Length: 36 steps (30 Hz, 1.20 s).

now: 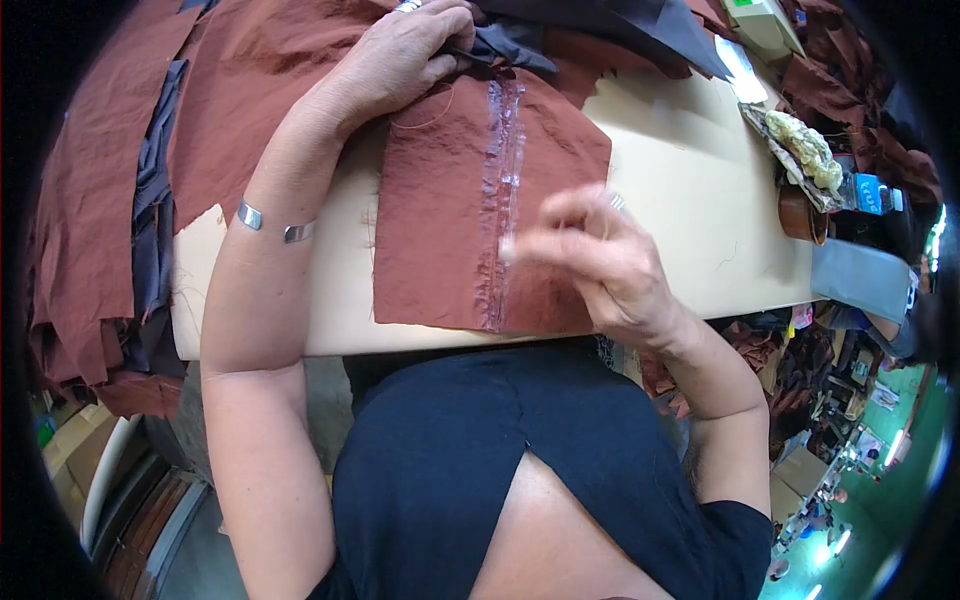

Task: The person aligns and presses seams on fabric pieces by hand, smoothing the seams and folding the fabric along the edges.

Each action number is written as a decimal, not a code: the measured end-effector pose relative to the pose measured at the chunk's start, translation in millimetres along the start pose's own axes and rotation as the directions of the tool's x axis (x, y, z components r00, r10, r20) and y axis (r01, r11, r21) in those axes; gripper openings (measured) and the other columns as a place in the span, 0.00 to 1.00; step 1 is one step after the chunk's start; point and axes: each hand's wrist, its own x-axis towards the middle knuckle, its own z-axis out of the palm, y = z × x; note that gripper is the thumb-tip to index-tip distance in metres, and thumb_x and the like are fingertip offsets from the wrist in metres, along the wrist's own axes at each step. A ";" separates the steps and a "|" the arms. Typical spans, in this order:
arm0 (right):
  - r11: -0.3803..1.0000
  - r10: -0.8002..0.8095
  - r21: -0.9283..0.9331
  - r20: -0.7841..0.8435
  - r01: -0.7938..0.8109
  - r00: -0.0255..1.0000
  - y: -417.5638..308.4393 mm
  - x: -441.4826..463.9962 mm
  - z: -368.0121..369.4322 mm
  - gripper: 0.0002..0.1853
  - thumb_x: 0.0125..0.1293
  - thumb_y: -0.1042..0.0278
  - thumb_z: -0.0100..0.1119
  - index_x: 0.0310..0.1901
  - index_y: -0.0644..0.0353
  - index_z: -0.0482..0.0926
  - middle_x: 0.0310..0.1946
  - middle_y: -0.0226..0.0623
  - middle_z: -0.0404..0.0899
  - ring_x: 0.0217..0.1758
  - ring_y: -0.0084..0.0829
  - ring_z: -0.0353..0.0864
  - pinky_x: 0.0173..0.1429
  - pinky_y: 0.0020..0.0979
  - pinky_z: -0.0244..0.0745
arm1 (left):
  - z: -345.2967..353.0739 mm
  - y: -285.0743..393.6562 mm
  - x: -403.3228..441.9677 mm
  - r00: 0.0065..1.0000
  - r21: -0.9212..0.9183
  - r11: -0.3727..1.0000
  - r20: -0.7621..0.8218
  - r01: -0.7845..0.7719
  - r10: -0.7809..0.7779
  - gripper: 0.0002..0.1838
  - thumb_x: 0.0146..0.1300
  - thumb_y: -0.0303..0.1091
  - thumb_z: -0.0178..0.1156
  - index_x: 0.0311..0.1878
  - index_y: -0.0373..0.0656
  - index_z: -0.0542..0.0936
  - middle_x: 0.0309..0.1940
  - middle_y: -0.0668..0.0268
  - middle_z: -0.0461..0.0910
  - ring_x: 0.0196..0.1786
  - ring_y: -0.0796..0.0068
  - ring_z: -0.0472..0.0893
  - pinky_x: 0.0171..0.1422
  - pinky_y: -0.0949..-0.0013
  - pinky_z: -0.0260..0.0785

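A rust-brown fabric panel lies flat on the cream tabletop in front of me, with frayed threads along its left edge. Down its middle runs a shiny, wrinkled seam strip that looks like clear film or glue. My left hand is at the panel's top end, its fingers curled on a bunched piece of dark grey fabric. Over the panel's right half is my right hand, slightly blurred, thumb and forefinger pinched close to the strip. Whatever may be between those fingertips is too small to make out.
More brown fabric with dark grey layers hangs over the table's left side. At the right edge are a brown tape roll, a blue-labelled bottle, a yellowish crumpled lump and a translucent plastic box.
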 end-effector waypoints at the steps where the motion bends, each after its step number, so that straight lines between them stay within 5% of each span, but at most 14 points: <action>1: 0.971 -0.079 -0.228 -0.002 0.077 0.997 4.8 4.1 0.3 0.14 0.55 0.78 0.54 0.40 0.52 0.84 0.39 0.31 0.73 0.41 0.25 0.72 0.53 0.31 0.59 | -0.7 -1.3 -0.4 0.999 0.011 1.000 0.042 0.027 -0.027 0.10 0.49 0.25 0.59 0.37 0.39 0.72 0.46 0.56 0.73 0.52 0.54 0.71 0.58 0.61 0.63; 3: 0.743 -0.225 -0.639 0.043 0.200 0.973 18.8 12.6 6.6 0.13 0.57 0.76 0.54 0.41 0.51 0.84 0.39 0.31 0.73 0.40 0.25 0.71 0.53 0.32 0.59 | -1.0 -6.3 -0.4 0.989 0.036 0.997 0.123 0.074 -0.078 0.14 0.54 0.31 0.59 0.44 0.39 0.74 0.51 0.55 0.72 0.58 0.54 0.69 0.63 0.60 0.60; 7: 0.593 -0.413 -0.688 0.187 0.420 0.891 13.1 -0.9 20.1 0.12 0.53 0.69 0.59 0.41 0.55 0.83 0.40 0.26 0.73 0.38 0.23 0.70 0.52 0.33 0.59 | 9.9 -7.7 -2.2 0.994 0.040 0.998 -0.088 -0.056 0.059 0.10 0.49 0.26 0.60 0.35 0.40 0.71 0.39 0.60 0.73 0.44 0.55 0.72 0.49 0.59 0.66; 9: 0.662 -0.417 -0.587 0.228 0.466 0.880 3.9 -6.5 20.0 0.14 0.49 0.66 0.60 0.39 0.56 0.83 0.40 0.27 0.73 0.38 0.23 0.69 0.52 0.33 0.59 | 5.6 -4.1 -1.5 0.998 0.083 0.995 0.022 0.054 -0.056 0.12 0.49 0.25 0.60 0.38 0.40 0.71 0.48 0.57 0.74 0.53 0.52 0.72 0.57 0.59 0.65; 11: 0.790 -0.332 -0.439 0.280 0.428 0.901 -4.6 -2.3 8.2 0.16 0.48 0.68 0.58 0.41 0.54 0.82 0.41 0.27 0.74 0.39 0.24 0.71 0.52 0.32 0.59 | 2.7 6.6 -0.8 0.996 0.149 0.985 -0.053 0.083 -0.076 0.20 0.48 0.25 0.60 0.47 0.43 0.73 0.45 0.56 0.73 0.50 0.51 0.72 0.55 0.57 0.66; 12: 0.879 -0.337 -0.267 0.237 0.395 0.911 -3.5 4.0 3.4 0.19 0.44 0.73 0.58 0.43 0.53 0.82 0.41 0.28 0.75 0.40 0.27 0.72 0.49 0.32 0.62 | 2.0 15.8 -0.8 0.987 0.221 0.962 -0.058 0.158 -0.149 0.22 0.48 0.25 0.59 0.50 0.49 0.74 0.44 0.57 0.72 0.46 0.52 0.74 0.51 0.57 0.69; 16: 0.876 -0.438 -0.281 -0.125 0.392 0.890 10.1 68.4 -34.0 0.23 0.45 0.86 0.54 0.45 0.57 0.80 0.44 0.36 0.78 0.45 0.38 0.75 0.49 0.38 0.69 | -2.3 32.2 5.4 0.929 0.344 0.883 0.071 0.319 -0.363 0.25 0.51 0.29 0.56 0.55 0.60 0.75 0.44 0.53 0.69 0.42 0.52 0.75 0.46 0.55 0.72; 18: 0.873 -0.377 -0.419 -0.249 0.251 0.892 38.7 113.8 -56.8 0.27 0.51 0.81 0.49 0.56 0.52 0.72 0.47 0.38 0.78 0.50 0.43 0.75 0.49 0.42 0.67 | -7.4 38.6 11.9 0.896 0.349 0.864 0.124 0.363 -0.427 0.22 0.51 0.29 0.56 0.53 0.57 0.76 0.45 0.52 0.68 0.45 0.50 0.75 0.49 0.53 0.71; 21: 0.719 -0.106 -0.680 -0.308 -0.141 0.945 101.3 163.6 -77.2 0.38 0.55 0.73 0.52 0.69 0.47 0.54 0.60 0.39 0.68 0.63 0.42 0.65 0.64 0.47 0.59 | -16.7 34.7 13.9 0.864 0.305 0.865 0.192 0.398 -0.465 0.17 0.56 0.35 0.52 0.50 0.50 0.78 0.45 0.51 0.70 0.47 0.49 0.74 0.52 0.53 0.70; 25: 0.623 0.243 -0.719 -0.194 -0.307 0.950 120.7 182.8 -71.9 0.44 0.55 0.76 0.54 0.71 0.46 0.45 0.36 0.46 0.81 0.44 0.43 0.80 0.63 0.48 0.62 | -37.2 24.4 10.2 0.806 0.339 0.853 0.315 0.398 -0.501 0.20 0.61 0.44 0.46 0.47 0.41 0.78 0.47 0.48 0.71 0.49 0.49 0.74 0.53 0.53 0.68; 26: 0.648 0.061 -0.729 -0.237 -0.220 0.969 126.0 178.7 -62.5 0.44 0.53 0.79 0.53 0.72 0.46 0.45 0.24 0.42 0.81 0.35 0.42 0.82 0.61 0.48 0.64 | -41.8 22.2 10.9 0.771 0.373 0.813 0.301 0.447 -0.562 0.20 0.61 0.44 0.47 0.46 0.41 0.79 0.49 0.47 0.71 0.51 0.48 0.74 0.55 0.53 0.68; 28: 0.781 -0.051 -0.618 -0.202 -0.086 0.978 107.2 168.2 -48.8 0.42 0.53 0.80 0.51 0.71 0.50 0.48 0.28 0.42 0.80 0.36 0.39 0.81 0.59 0.45 0.66 | -48.5 28.7 10.3 0.697 0.468 0.677 0.163 0.568 -0.698 0.20 0.59 0.43 0.51 0.48 0.38 0.77 0.50 0.46 0.71 0.53 0.46 0.74 0.57 0.52 0.68; 32: 0.902 -0.275 -0.373 -0.109 0.217 0.955 50.6 122.1 -12.1 0.40 0.54 0.82 0.50 0.70 0.53 0.51 0.36 0.40 0.80 0.35 0.38 0.80 0.60 0.43 0.66 | -42.9 -12.5 -7.3 0.832 0.465 0.758 0.076 0.458 -0.549 0.13 0.52 0.23 0.57 0.42 0.38 0.71 0.45 0.48 0.72 0.46 0.48 0.77 0.49 0.55 0.73; 36: 0.936 -0.273 -0.235 -0.009 0.263 0.962 15.7 94.9 -13.9 0.41 0.54 0.81 0.56 0.70 0.54 0.52 0.44 0.40 0.79 0.39 0.40 0.78 0.59 0.42 0.67 | -40.3 -15.0 -10.1 0.979 0.399 0.916 0.168 0.039 -0.115 0.10 0.52 0.25 0.53 0.40 0.41 0.74 0.39 0.59 0.75 0.43 0.56 0.77 0.46 0.58 0.71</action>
